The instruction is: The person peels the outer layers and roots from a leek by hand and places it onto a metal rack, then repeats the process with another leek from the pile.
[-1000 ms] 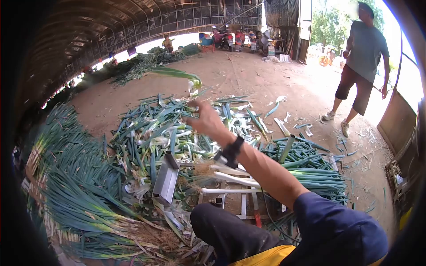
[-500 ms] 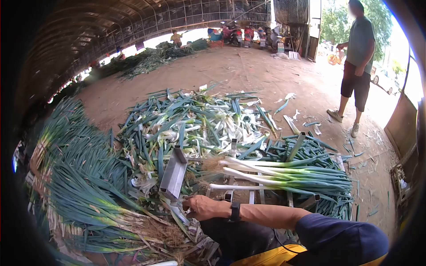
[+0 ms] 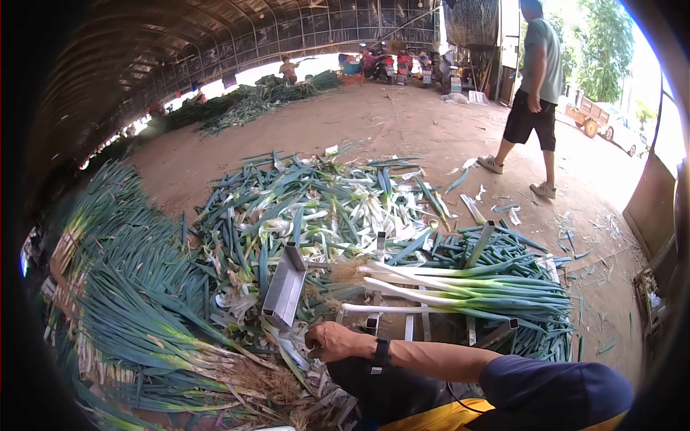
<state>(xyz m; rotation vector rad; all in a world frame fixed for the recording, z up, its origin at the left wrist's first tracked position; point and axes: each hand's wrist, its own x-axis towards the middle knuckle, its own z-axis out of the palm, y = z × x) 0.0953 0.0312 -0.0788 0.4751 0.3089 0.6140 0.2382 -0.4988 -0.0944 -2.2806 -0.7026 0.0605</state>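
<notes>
My right hand, with a dark watch on its wrist, is low in the middle with its fingers curled closed. What they hold, if anything, is hidden. Just beyond it stands an angled metal trough, tilted, part of a metal frame. Several peeled green onions lie across the frame's bars, white ends toward the left and green leaves toward the right. To the left of my hand, unpeeled green onions with brown roots lie in a thick pile. My left hand is out of view.
Stripped leaves and peelings are heaped beyond the frame. A person is at the right near the opening. Another person is far back by more onion piles. Parked motorbikes stand at the back wall.
The standing person at the right has moved leftward, now in mid-stride. My right hand has shifted slightly right, staying closed. The peeled onions lie as before.
</notes>
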